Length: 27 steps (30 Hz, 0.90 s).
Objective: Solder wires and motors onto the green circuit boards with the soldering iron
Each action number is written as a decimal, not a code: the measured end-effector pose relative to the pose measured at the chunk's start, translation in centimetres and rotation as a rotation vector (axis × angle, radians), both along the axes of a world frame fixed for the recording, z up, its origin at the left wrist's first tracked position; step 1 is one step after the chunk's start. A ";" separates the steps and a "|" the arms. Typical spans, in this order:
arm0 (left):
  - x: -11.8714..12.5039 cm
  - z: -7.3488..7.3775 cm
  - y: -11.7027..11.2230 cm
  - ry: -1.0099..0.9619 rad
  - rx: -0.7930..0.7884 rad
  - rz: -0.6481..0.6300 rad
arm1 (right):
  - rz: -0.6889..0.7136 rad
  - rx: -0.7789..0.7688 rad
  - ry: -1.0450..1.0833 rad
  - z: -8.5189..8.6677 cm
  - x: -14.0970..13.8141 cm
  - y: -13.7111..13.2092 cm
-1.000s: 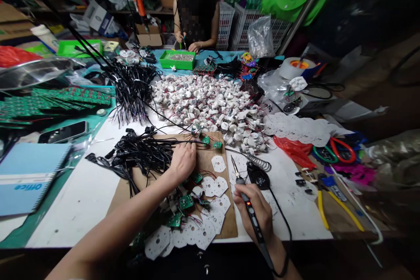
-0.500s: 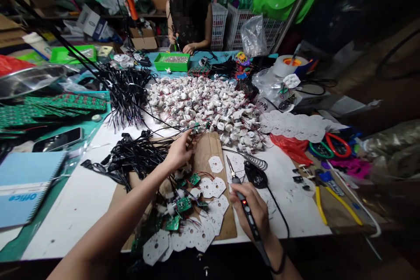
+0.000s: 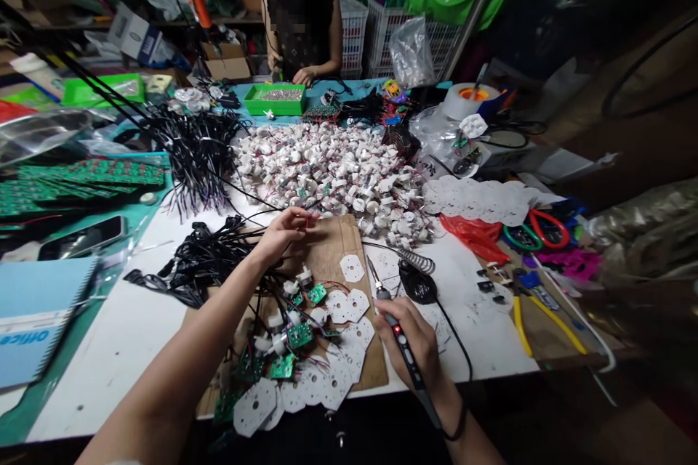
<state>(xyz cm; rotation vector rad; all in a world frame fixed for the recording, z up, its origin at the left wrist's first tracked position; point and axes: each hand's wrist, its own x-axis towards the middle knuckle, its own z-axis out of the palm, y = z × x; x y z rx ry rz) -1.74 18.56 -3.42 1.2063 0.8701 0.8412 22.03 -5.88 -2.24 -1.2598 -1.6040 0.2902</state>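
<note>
My right hand (image 3: 408, 341) is closed around a soldering iron (image 3: 400, 334). The iron's metal tip points up and away, and a red light glows on its handle. Over the far part of a brown cardboard sheet (image 3: 321, 254), my left hand (image 3: 286, 232) has its fingers partly stretched and apart. It is near the front edge of a heap of small white motor-like parts with thin wires (image 3: 321, 160); nothing clearly shows in its grasp. Green circuit boards (image 3: 299, 336) with wired white parts lie below my left forearm, beside white perforated plates (image 3: 357, 341).
Black cables (image 3: 207, 254) lie left of the cardboard. A coiled iron stand (image 3: 417, 280) is at its right, with yellow-handled pliers (image 3: 545, 320) farther right. A blue notebook (image 3: 43, 312) and phone (image 3: 81, 237) are at left. Across the table a person sits behind a green tray (image 3: 275, 98).
My left hand has drawn back slightly from the heap, and its fingers have spread; the small green board at its fingertips is no longer there. The view has shifted slightly. The soldering iron stays in my right hand.
</note>
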 end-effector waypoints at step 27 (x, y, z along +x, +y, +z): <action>6.2 1.9 -3.9 1.200 0.712 -0.230 | -0.599 -0.306 0.280 -0.1 3.9 -5.5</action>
